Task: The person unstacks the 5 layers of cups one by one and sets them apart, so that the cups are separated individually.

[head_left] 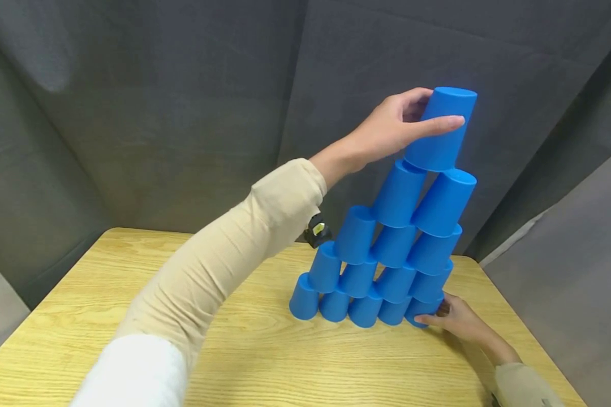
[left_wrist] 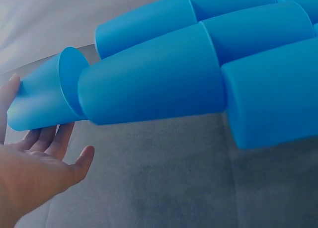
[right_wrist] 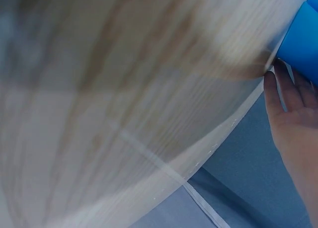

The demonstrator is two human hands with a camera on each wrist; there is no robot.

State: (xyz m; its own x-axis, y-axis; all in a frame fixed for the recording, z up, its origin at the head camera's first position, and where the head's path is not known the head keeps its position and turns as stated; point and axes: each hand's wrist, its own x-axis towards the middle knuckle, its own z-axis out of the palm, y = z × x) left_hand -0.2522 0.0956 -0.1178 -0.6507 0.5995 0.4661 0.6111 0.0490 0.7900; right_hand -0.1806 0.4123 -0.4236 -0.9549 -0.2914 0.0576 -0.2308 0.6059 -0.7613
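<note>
Blue cups stand upside down in a stepped pyramid. At its peak, my left hand (head_left: 392, 127) holds the top cup (head_left: 445, 127), thumb across the front and fingers behind. That cup's rim is right at the tops of the two cups below, the left one (head_left: 399, 195) and the right one (head_left: 444, 203). The left wrist view shows my fingers along the side of the same top cup (left_wrist: 44, 94). Low at the right, my right hand (head_left: 460, 319) has its thumb and fingers around the end cup of the bottom row (head_left: 421, 311). Its fingers (right_wrist: 288, 91) partly show in the right wrist view.
The pyramid stands on a light wooden table (head_left: 254, 339), towards its right end. Grey cloth (head_left: 183, 113) hangs behind and at the sides. A small black device (head_left: 317, 230) shows under my left forearm, near the cups' left slope.
</note>
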